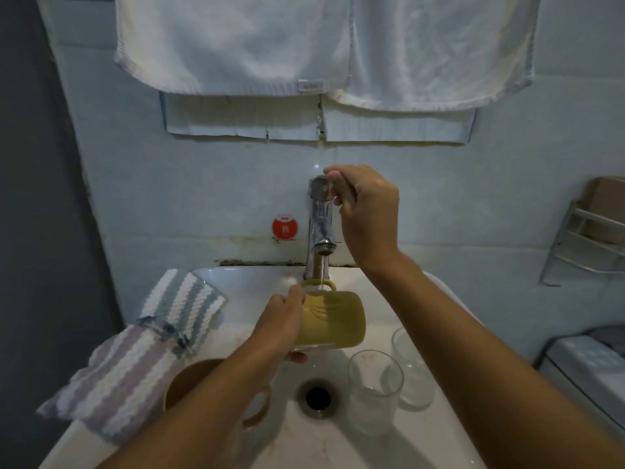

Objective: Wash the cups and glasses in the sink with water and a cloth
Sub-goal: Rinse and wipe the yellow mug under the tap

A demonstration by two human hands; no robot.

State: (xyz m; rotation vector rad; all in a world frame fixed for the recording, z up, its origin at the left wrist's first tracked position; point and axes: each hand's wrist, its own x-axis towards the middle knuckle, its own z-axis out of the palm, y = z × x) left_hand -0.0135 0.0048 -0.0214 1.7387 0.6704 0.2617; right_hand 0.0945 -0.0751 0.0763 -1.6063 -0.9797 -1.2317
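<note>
The yellow mug was at the centre of the frame, held on its side over the white sink, its handle turned up toward the tap's spout. The left hand gripped it at its left end, fingers curled over the top and the thumb underneath. A thin stream of water fell from the chrome tap onto the handle.

The right hand was raised above centre, its fingers bent round the tap's top lever and pinching it from the right side.

In the basin, right of the drain, stood two clear glasses upright: the nearer glass just beside the drain, and the farther glass behind it toward the right, their walls overlapping in the view so that contact could not be told. At the lower left of the basin a brown mug stood upright, partly hidden by the left forearm, its handle showing below the arm.

Two striped cloths lay on the sink's left rim: a blue-and-white cloth farther back, and a lilac-and-white cloth nearer, overlapping its lower edge.

A red round sticker sat on the wall left of the tap. White towels hung across the top of the frame, and a metal wall rack was at the right edge.
</note>
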